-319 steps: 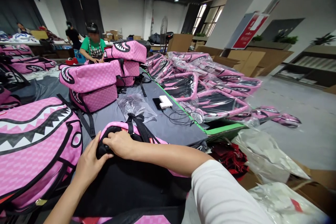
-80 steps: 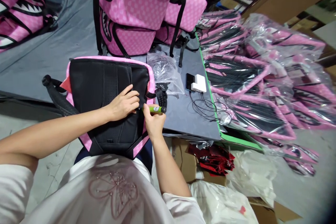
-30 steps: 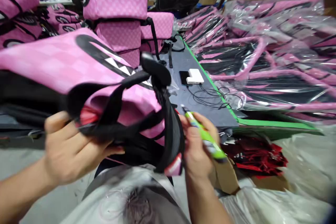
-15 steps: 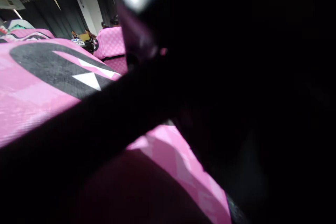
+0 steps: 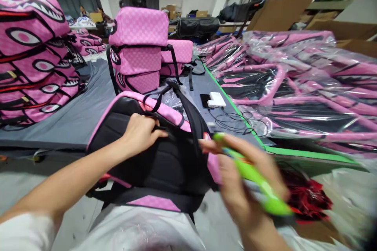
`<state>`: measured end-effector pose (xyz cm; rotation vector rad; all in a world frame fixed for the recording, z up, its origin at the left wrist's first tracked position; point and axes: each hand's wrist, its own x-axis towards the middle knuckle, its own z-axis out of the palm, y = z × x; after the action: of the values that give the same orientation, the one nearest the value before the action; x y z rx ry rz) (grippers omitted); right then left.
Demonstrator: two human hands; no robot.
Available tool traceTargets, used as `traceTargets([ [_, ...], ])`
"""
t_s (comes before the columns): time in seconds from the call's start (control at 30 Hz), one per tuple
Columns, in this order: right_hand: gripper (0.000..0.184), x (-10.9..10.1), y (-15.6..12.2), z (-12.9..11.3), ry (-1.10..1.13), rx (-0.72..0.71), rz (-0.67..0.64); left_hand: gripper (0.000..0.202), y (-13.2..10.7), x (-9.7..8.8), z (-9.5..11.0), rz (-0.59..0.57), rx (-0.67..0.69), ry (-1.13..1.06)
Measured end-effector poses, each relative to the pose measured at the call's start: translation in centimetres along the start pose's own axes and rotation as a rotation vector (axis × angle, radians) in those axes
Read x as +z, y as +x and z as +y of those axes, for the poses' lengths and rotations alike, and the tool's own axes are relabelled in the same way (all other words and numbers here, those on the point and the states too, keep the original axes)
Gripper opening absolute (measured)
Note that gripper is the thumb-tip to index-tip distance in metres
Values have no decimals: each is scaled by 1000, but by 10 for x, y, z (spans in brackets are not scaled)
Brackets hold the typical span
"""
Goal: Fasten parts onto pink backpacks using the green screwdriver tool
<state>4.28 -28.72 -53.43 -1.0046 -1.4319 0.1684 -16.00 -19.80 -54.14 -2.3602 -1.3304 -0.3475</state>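
Fingers of left hand (image 5: 140, 135) grip unbagged backpack (image 5: 165, 164), six o'clock; right hand (image 5: 237, 194) clenches blurred green tool (image 5: 255, 178), probably a pen, at four. Already bagged: packs (image 5: 282, 74) at two; still bare: stack (image 5: 138, 60) at eleven.

Left hand (image 5: 141, 134): fingers bent, thumb extended; right hand (image 5: 247, 180): blurred, curled tight.

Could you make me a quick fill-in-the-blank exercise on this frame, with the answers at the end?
1. The slim tool in the right hand is mostly bright ____.
2. The left hand is at the black back panel of a ____-edged backpack.
3. The piled packs at the picture's right are wrapped in clear ____.
4. Printed mouths on the stacked bags at far left show white ____.

Missing words: green; pink; plastic; teeth.
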Motion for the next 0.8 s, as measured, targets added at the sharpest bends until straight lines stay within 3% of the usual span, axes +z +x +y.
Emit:
traceTargets([
  [0.03,36,14,-3,20,-3,-109,-170,26,12,15,-1,-55,-85,-155],
  [0.1,35,41,-8,68,31,-283,-431,18,27,41,-10,-104,-83,-234],
  [0.2,32,66,-10,130,-10,-263,-403,20,22,55,-35,-77,-57,-194],
  [0.27,35,71,-10,149,-8,-197,-349,23,8,52,-53,-18,-18,-143],
  [0.37,39,79,-7,147,39,-314,-385,21,-10,45,-68,19,101,-133],
  [0.47,38,98,-1,133,17,-436,-377,22,-12,38,-68,15,166,-176],
  [0.57,35,115,4,129,-36,-385,-335,15,-1,34,-69,158,77,-182],
  [0.6,35,118,4,130,-47,-367,-343,24,4,34,-71,186,41,-192],
  [0.7,32,121,-3,130,-54,-330,-386,70,26,43,-78,54,0,-227],
  [0.8,23,118,-18,127,-41,-310,-405,72,50,62,-78,-128,-42,-141],
])
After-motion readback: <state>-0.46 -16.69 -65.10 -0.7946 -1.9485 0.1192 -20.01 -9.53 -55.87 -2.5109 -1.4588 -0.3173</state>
